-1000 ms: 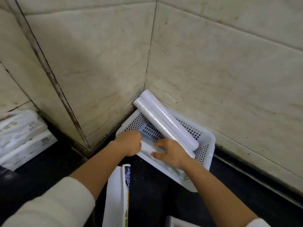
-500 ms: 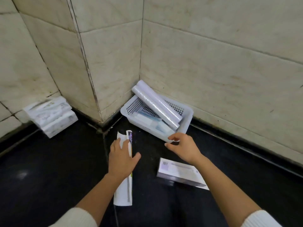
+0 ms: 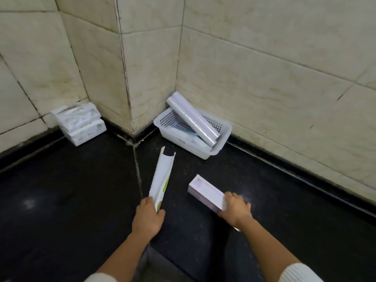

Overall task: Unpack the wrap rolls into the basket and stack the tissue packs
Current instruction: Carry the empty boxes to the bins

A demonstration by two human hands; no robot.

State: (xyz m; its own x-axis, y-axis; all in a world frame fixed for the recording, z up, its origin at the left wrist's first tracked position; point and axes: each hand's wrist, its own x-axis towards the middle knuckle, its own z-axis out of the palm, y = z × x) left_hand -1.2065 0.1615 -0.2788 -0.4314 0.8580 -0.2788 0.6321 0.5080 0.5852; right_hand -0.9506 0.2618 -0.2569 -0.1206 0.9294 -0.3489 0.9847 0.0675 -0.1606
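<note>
Wrap box under right grip, left grip pinching open carton.

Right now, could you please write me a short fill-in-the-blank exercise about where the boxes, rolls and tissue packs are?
1. The left hand holds the opened white carton by its ____ end.
2. The right hand rests on the closed pale purple box, which lies on the black ____.
3. Two white wrap rolls lean in the white perforated plastic ____.
4. The stacked tissue packs sit against the ____.

Missing words: near; floor; basket; wall
</note>
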